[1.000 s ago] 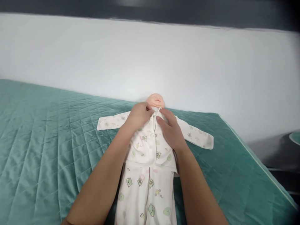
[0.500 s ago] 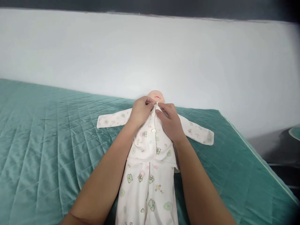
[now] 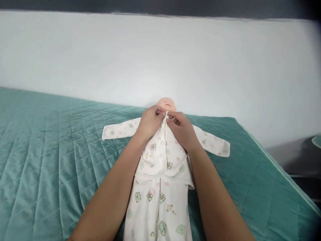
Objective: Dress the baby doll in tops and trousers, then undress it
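Note:
A baby doll (image 3: 166, 103) lies on its back, dressed in a white printed baby shirt (image 3: 157, 160) with its sleeves spread to both sides. White printed pants (image 3: 160, 214) in the same pattern cover its lower part. At the collar, just below the doll's head, my left hand (image 3: 151, 121) pinches one front edge of the shirt. Opposite it, my right hand (image 3: 182, 129) pinches the other edge, the fingertips almost meeting. Buttons show down the front placket below my hands. My fingers hide what lies exactly between them.
A green quilted bedspread (image 3: 62, 150) lies beneath everything, its piped edge running down the right side. Behind the doll's head rises a white wall (image 3: 160, 60). A dark object with a pale green rim (image 3: 316, 140) stands beyond the right edge.
Both hands stay at the collar with only small finger shifts. The right fingers have bent a little more. The shirt front sits slightly lower in view.

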Demonstrator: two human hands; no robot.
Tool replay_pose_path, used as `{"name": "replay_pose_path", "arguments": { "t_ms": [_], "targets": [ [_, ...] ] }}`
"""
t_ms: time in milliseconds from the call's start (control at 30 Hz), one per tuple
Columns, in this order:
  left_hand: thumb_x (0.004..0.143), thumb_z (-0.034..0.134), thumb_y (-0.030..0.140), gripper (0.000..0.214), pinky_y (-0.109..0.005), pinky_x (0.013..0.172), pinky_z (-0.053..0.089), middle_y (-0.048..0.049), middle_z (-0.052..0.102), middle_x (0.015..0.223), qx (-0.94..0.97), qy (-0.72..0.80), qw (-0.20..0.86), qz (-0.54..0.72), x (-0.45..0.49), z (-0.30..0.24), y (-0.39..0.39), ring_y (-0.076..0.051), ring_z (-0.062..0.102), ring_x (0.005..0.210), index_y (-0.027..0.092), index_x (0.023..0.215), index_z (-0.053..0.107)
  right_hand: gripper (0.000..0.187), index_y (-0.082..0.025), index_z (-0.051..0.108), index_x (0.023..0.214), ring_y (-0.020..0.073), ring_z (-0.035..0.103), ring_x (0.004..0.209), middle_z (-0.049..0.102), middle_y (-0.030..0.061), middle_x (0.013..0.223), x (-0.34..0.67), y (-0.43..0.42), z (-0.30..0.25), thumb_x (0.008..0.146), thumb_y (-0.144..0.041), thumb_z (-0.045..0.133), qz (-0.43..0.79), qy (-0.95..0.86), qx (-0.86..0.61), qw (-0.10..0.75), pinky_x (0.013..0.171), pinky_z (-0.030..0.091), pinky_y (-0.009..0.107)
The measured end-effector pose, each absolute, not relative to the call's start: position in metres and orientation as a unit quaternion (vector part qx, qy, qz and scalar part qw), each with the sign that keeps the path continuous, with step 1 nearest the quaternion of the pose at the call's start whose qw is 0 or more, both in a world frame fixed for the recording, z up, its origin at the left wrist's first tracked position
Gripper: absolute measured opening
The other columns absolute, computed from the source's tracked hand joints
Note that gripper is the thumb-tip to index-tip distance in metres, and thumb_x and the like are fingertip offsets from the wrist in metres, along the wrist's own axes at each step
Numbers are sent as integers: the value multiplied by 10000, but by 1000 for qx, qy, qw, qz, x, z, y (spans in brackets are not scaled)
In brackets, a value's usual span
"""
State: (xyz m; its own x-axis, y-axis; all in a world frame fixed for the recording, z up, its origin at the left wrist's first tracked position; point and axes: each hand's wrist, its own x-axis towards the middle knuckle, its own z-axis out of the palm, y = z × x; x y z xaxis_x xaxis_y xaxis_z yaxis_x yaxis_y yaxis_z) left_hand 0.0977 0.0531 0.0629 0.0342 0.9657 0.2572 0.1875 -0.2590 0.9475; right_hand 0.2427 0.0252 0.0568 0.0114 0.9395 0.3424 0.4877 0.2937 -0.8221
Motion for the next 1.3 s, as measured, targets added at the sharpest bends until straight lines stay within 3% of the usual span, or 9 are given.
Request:
{"name": "replay_pose_path", "arguments": {
  "t_ms": [200, 367, 533, 800, 1000, 1300],
  "targets": [
    [907, 547, 182, 193, -326, 891, 477, -71, 744, 1005, 657, 495, 349, 449, 97, 69, 48, -191, 659, 911, 170, 1026, 699, 268, -245, 694, 1070, 138, 491, 715, 604, 24, 1027, 243, 24, 59, 820, -303, 616, 265, -651, -560, 439, 787, 474, 330],
    [920, 579, 324, 246, -318, 859, 489, -49, 753, 986, 669, 515, 338, 415, 98, 76, 42, -202, 672, 929, 201, 1096, 698, 213, -246, 688, 1011, 143, 485, 728, 576, 18, 1000, 243, 24, 61, 819, -297, 610, 273, -650, -568, 425, 786, 459, 334],
    [866, 602, 243, 299, -308, 807, 487, -34, 731, 872, 668, 535, 324, 404, 98, 76, 42, -195, 661, 868, 195, 1144, 702, 177, -250, 692, 978, 173, 519, 852, 574, 41, 1098, 241, 23, 60, 820, -265, 614, 271, -644, -568, 435, 893, 448, 366],
    [822, 595, 142, 394, -281, 797, 477, -31, 696, 918, 677, 509, 340, 409, 95, 72, 45, -161, 631, 837, 190, 1196, 706, 157, -264, 675, 975, 254, 489, 1147, 602, 49, 1201, 240, 22, 58, 827, -271, 622, 267, -632, -582, 437, 1059, 360, 452],
    [802, 600, 133, 356, -266, 707, 452, -22, 676, 863, 678, 504, 359, 397, 93, 72, 46, -149, 605, 762, 200, 1121, 743, 141, -266, 659, 966, 267, 487, 1190, 635, 39, 1207, 241, 22, 56, 838, -301, 613, 270, -636, -570, 445, 1076, 340, 472],
    [822, 558, 129, 266, -287, 767, 453, -36, 742, 892, 713, 528, 316, 335, 88, 83, 40, -164, 628, 781, 190, 983, 762, 124, -253, 652, 909, 270, 524, 1190, 644, 46, 1198, 244, 24, 55, 805, -284, 590, 271, -639, -565, 446, 1076, 346, 490]
  ]
}}
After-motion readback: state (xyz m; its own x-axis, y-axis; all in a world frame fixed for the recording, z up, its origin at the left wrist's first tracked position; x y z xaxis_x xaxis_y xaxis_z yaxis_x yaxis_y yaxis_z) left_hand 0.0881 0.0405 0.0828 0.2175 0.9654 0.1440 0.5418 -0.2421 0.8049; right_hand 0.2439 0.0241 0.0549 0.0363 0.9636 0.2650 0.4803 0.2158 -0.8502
